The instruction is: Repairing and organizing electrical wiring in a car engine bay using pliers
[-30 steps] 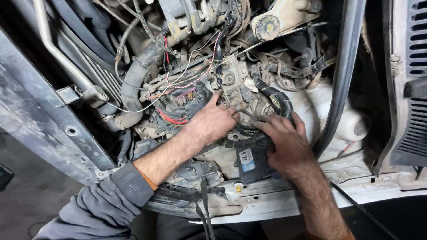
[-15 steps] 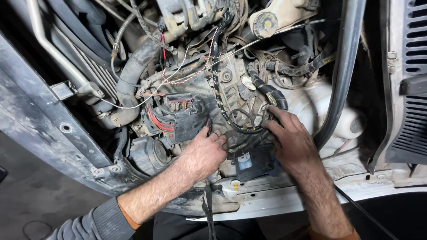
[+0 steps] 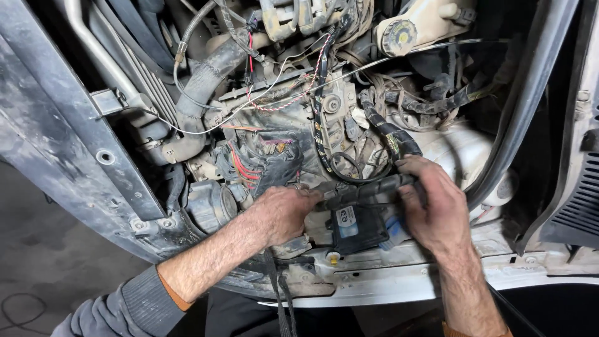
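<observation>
I look down into an open, dirty engine bay. My left hand (image 3: 282, 213) is closed around the left end of a black corrugated wiring loom (image 3: 365, 187) that runs across low in the bay. My right hand (image 3: 433, 209) grips the same loom at its right end, fingers curled over it. Just below the loom, between my hands, sits a small black module with a pale label (image 3: 357, 226). A blue connector piece (image 3: 392, 232) shows beside my right palm. Above my left hand hangs a black connector block with red wires (image 3: 262, 161).
A grey ribbed hose (image 3: 203, 87) runs down at the left beside a metal crossmember (image 3: 75, 143). A cream fluid reservoir with a round cap (image 3: 399, 36) sits at the top right. A white body panel edge (image 3: 399, 284) lies under my hands. Loose twisted wires cross the middle.
My left hand has moved down and right from the connector block to the loom. My right hand has shifted down and closed over the loom. The view has moved closer.
</observation>
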